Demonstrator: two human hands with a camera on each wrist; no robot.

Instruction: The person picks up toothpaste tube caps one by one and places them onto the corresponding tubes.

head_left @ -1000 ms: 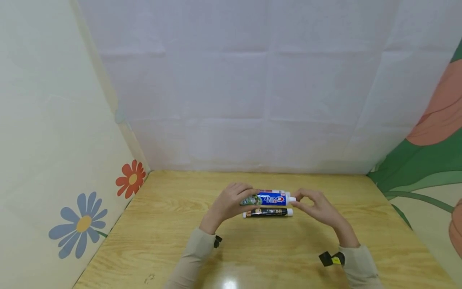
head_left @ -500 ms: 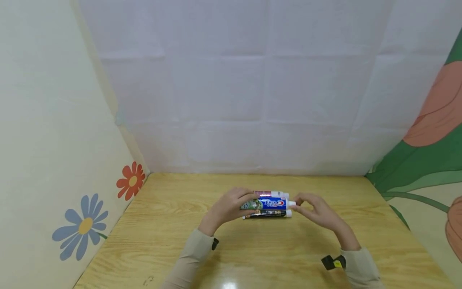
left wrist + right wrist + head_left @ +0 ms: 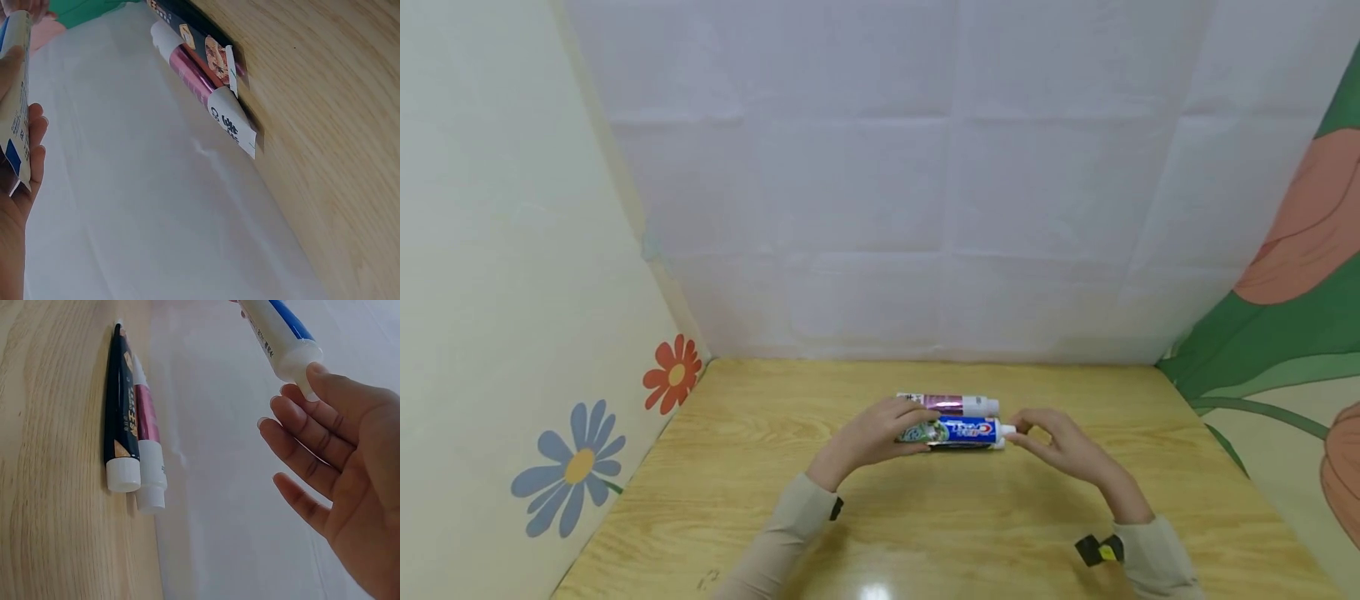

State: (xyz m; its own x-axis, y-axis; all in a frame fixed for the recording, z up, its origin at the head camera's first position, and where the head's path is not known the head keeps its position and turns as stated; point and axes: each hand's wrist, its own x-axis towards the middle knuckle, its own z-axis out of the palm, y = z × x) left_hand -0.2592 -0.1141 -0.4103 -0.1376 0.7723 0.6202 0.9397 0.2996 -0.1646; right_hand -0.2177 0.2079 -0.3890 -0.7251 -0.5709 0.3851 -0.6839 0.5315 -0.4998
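My left hand (image 3: 874,435) grips a blue, green and white toothpaste tube (image 3: 967,431) by its flat end, thumb on one face and fingers behind. The tube lies sideways in the air above the table, its narrow white tip (image 3: 305,387) pointing right. My right hand (image 3: 1063,448) pinches that tip between thumb and index finger, the other fingers spread loosely in the right wrist view. Beneath, a black toothpaste tube (image 3: 120,406) and a pink and white toothpaste tube (image 3: 951,405) lie side by side. From the head view the held tube hides most of the black one.
The tubes lie on a wood-grain table (image 3: 760,467). A white sheet (image 3: 880,208) hangs along its far edge. Flower-painted walls (image 3: 580,467) stand at left and right. Each wrist wears a small black camera mount (image 3: 1097,550).
Both hands have brought the held tube slightly down in the head view, toward me. It now covers most of the black tube, while the pink one shows more. Both grips look the same.
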